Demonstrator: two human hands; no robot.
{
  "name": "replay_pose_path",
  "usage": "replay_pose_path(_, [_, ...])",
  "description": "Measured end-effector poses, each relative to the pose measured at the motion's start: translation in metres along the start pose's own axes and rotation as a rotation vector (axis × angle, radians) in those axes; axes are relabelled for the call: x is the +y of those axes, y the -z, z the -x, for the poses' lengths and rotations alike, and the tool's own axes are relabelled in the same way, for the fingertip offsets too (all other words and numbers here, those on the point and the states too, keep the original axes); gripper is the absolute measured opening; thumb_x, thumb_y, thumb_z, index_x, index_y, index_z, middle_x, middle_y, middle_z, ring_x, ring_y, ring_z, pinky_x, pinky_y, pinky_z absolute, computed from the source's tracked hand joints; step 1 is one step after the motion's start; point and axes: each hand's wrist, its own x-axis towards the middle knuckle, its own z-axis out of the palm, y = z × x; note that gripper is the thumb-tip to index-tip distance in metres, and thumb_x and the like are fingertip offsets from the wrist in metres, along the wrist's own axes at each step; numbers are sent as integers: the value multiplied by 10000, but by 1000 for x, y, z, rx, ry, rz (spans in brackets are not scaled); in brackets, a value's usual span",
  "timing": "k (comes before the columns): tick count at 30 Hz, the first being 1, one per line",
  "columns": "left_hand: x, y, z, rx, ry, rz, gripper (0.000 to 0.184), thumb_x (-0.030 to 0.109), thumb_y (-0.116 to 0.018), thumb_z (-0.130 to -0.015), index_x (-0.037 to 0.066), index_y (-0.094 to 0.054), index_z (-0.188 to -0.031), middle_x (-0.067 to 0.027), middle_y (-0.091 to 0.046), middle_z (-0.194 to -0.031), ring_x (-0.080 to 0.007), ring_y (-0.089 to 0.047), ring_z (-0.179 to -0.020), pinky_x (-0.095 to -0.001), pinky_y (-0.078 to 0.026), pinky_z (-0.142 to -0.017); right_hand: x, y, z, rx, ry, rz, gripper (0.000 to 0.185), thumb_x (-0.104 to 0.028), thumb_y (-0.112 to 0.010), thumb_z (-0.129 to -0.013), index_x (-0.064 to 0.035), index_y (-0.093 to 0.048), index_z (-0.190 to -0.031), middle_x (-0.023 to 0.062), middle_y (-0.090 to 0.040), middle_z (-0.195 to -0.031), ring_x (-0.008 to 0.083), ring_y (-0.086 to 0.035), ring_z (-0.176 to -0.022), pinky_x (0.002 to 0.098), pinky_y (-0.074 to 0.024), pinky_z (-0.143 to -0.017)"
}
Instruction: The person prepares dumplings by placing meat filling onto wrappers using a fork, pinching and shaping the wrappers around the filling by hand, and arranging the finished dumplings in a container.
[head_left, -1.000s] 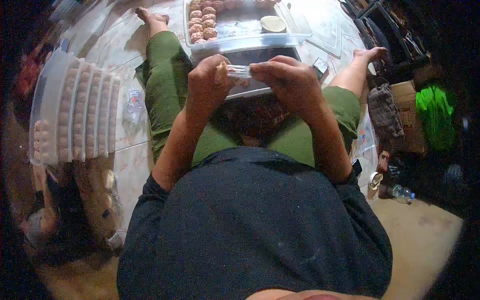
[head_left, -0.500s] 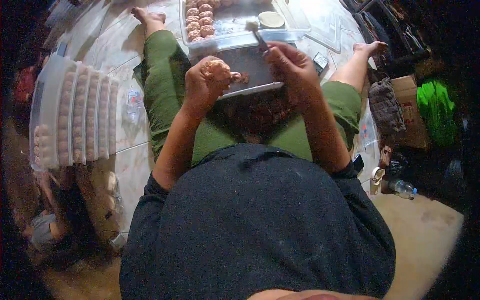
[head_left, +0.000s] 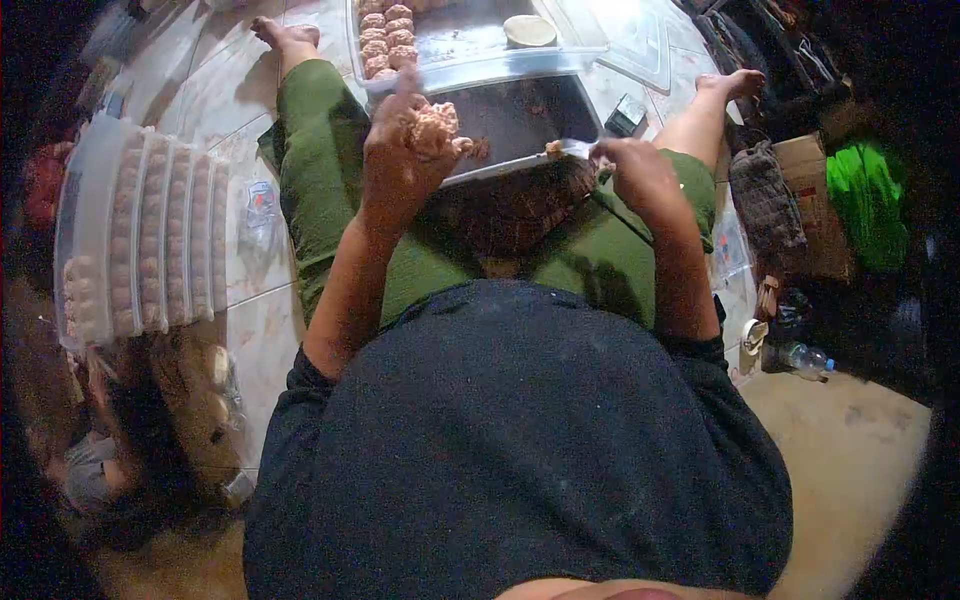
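My left hand is closed around a lump of pinkish minced mixture that bulges out past the fingers; one blurred finger points up. My right hand grips a spoon, held low at the right front corner of a dark tray with a pale rim. A small bit of something brownish sits at the spoon's tip. Just beyond the tray is a clear plastic tub. Rows of round meatballs line its left side, and a round cream-coloured disc lies inside on the right.
Stacked clear containers full of round balls stand at the left. A clear lid lies on the tiled floor beyond the tub. At right are a cardboard box, a green bag and a plastic bottle. My outstretched legs flank the tray.
My right hand has brought the spoon down and toward me, from above the tub's near edge to the tray's front corner. The left hand stays around the mixture, one finger now raised.
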Motion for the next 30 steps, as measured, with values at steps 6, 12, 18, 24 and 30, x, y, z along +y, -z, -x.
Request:
replay_pose_path(6, [4, -5, 1, -38, 247, 406, 440, 111, -783, -630, -11, -566, -993, -77, -587, -890, -130, -564, -770, -253, -474, -715, -29, 23, -6, 460, 291, -487, 169, -83, -583, -821, -56, -631, -981, 122, -653, -857, 199, -645, -748, 287, -506, -640])
replay_pose_path(12, [39, 1, -6, -53, 358, 557, 313, 81, -744, -669, 16, -576, -925, -18, -604, -840, -90, -561, -747, -231, -478, -674, -83, 12, 1, 560, 716, -588, 273, 3, -635, -747, -87, -646, -1005, 101, -622, -926, 169, -627, -746, 251, -514, -649])
replay_pose_path(18, [7, -4, 3, -11, 14, 68, 188, 73, -702, -694, 23, -580, -827, -26, -604, -752, -84, -559, -674, -236, -473, -610, -90, 5, -8, 506, 717, -569, 315, -57, -610, -739, -152, -625, -1039, 118, -619, -906, 254, -629, -765, 294, -523, -656])
replay_pose_path(24, [15, 2, 1, 71, -59, -225, 131, 61, -671, -696, 28, -562, -760, -90, -587, -702, -195, -587, -629, -302, -481, -588, -80, 35, 6, 491, 663, -572, 290, 21, -610, -730, -90, -656, -994, 107, -610, -906, 191, -620, -770, 269, -513, -639])
replay_pose_path(30, [25, -4, -2, 16, -115, -232, 132, 53, -665, -693, 20, -554, -758, -127, -574, -708, -285, -591, -635, -339, -493, -598, -84, 21, 4, 369, 639, -565, 266, -4, -620, -754, -93, -650, -1003, 122, -607, -944, 205, -616, -797, 266, -498, -663])
